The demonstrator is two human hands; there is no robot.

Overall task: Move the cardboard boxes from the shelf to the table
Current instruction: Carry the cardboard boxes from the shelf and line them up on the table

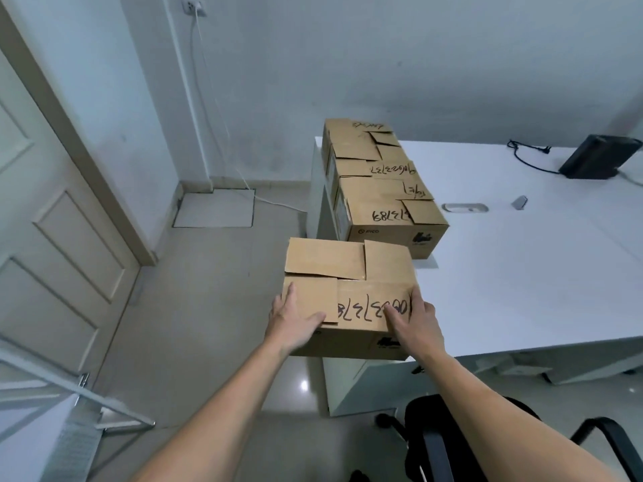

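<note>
A brown cardboard box [348, 269] with black handwritten numbers on its folded top flaps is held at the white table's [522, 280] near left corner, partly hanging over the floor. My left hand [292, 318] grips its near left edge, thumb across the top. On the near right top edge lies my right hand [415, 325], fingers spread over the writing. Farther along the table's left edge, several similar boxes [379, 182] stand in a row, the nearest one just beyond the held box. No shelf shows in the view.
A black device [595, 158] with a cable sits at the table's far right. A black office chair [469, 443] stands below my right arm. A closed white door [52, 210] fills the left. A white cable [208, 99] runs down the wall to the tiled floor.
</note>
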